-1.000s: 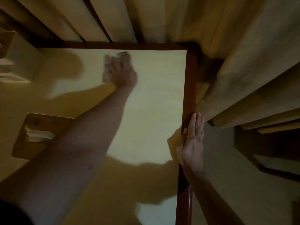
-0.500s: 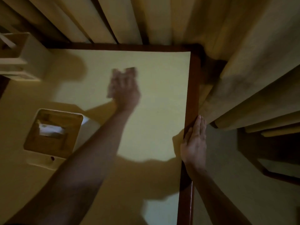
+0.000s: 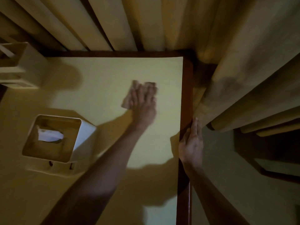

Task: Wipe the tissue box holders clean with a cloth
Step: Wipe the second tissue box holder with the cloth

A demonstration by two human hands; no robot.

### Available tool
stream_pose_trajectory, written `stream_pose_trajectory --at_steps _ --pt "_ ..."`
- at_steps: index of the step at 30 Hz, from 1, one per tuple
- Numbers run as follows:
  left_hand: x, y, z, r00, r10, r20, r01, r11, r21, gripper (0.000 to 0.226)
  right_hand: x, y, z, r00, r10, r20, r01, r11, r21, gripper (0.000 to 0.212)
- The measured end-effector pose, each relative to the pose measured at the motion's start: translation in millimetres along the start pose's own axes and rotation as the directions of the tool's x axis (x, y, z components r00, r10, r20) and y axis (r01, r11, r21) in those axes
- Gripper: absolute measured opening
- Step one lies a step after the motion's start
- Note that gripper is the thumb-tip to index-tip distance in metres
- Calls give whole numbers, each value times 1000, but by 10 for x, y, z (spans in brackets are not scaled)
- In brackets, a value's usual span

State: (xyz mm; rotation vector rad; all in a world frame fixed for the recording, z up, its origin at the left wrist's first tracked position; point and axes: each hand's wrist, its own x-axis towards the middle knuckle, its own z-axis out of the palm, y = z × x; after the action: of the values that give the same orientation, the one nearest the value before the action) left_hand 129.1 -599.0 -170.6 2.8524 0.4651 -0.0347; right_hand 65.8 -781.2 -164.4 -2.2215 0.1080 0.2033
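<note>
Wiping cloth [image 3: 129, 98] now nearer rt edge

Under my left hand [image 3: 143, 103] the soft cloth [image 3: 129, 98] lies on a smooth, matt tabletop [image 3: 100, 82]. My right hand [image 3: 191, 143] rests on its glossy wooden edge [image 3: 186, 88], beside the fabric curtain [image 3: 243, 70].

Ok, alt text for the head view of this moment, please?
A person's left hand presses a blurred brownish cloth flat on a pale yellow tabletop, while the right hand rests on its dark wooden edge. A cream square tissue box holder stands left, another at the far-left corner; beige curtains hang behind.
</note>
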Motion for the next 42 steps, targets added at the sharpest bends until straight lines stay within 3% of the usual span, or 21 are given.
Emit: stream_pose_trajectory --at_steps 4,7,9,11,14,16,19,22,25,28,30,33,38,42 --pt "-517 426 168 953 300 36 -299 954 -34 54 6 67 49 998 -20 -60 21 1000 13 54" --pt "-757 230 134 937 350 -15 -350 935 -50 50 21 117 79 997 -17 -81 17 1000 -3 53" --pt "-732 -70 112 969 241 -53 -242 970 -25 49 31 118 76 998 3 -64 -4 1000 -13 51" --pt "-640 -408 63 992 6 -130 -8 1000 -14 50 31 101 67 999 12 -50 -13 1000 -26 51" --pt "-445 -849 -83 933 -331 -139 325 944 -61 52 24 57 53 998 26 -51 -28 999 -41 50" --pt "-325 -984 -168 890 -448 -82 438 891 -119 51 16 32 47 998 28 -53 -31 999 -45 50" --pt "-275 -959 -192 859 -503 -99 490 862 -131 53 -5 26 47 999 -8 -44 6 999 -52 49" --pt "-351 -856 -101 899 -424 -107 414 905 -99 51 -16 21 44 999 -19 -34 17 998 -60 51" --pt "-636 -629 -49 987 -17 -159 17 1000 2 52 -40 -5 28 999 -47 -20 46 997 -56 51" --pt "-1125 -334 -23 943 318 -95 -323 945 -43 51 -78 -34 -17 997 -77 5 77 997 -23 50" --pt "-1428 -282 -33 915 402 -20 -403 912 -74 48 -128 -56 -50 994 -112 8 112 994 5 50" --pt "-1751 -425 -103 915 403 25 -398 911 -109 50 -326 -96 -91 987 -158 14 158 987 28 47" --pt "-2296 -737 -498 980 194 38 -167 917 -361 45 -738 -292 -85 952 -257 168 268 962 -49 51" --pt "-2448 -1152 -1056 991 -2 -135 -70 849 -524 34 -804 -843 51 865 -397 307 432 900 -57 41"
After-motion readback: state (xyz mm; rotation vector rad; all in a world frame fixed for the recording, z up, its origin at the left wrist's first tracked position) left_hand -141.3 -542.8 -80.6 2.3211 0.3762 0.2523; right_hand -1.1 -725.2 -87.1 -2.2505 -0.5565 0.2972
